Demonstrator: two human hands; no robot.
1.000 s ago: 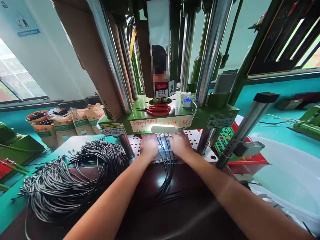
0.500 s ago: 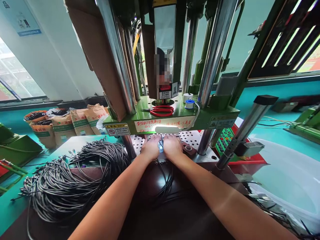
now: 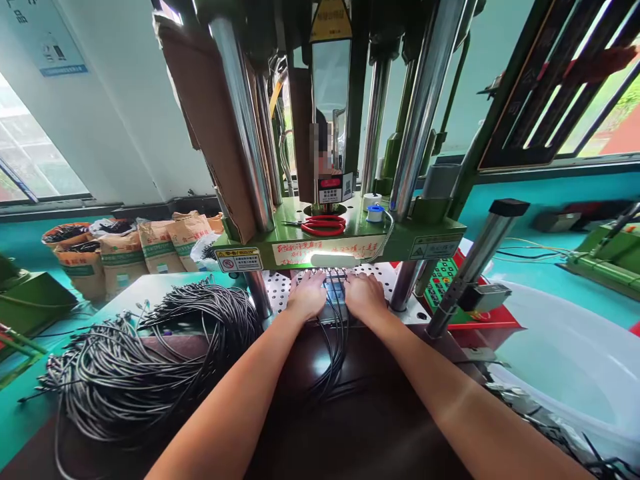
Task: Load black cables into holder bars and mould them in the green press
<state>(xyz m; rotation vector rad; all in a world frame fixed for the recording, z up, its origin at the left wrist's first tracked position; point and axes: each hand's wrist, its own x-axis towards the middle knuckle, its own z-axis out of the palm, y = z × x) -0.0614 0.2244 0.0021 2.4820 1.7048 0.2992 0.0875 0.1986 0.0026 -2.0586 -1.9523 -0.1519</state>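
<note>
- The mould [image 3: 328, 313] lies flat under the press [image 3: 300, 235], between my hands: grey, bluish where light catches it, with several cables [image 3: 341, 350] running over it.
- Those cables are thin and black, drooping off its near edge in loose curves onto the dark table [image 3: 310, 433].
- My left hand [image 3: 307, 295] is at its left side, my right hand [image 3: 366, 297] at its right, fingers forward and slightly bent; I can't tell whether either grips.
- A plate [image 3: 279, 288] full of holes shows around us.
- Red-handled pliers [image 3: 324, 226] rest on the press, above a glowing lamp [image 3: 334, 259].
- A big cable heap [image 3: 135, 370] lies left.
</note>
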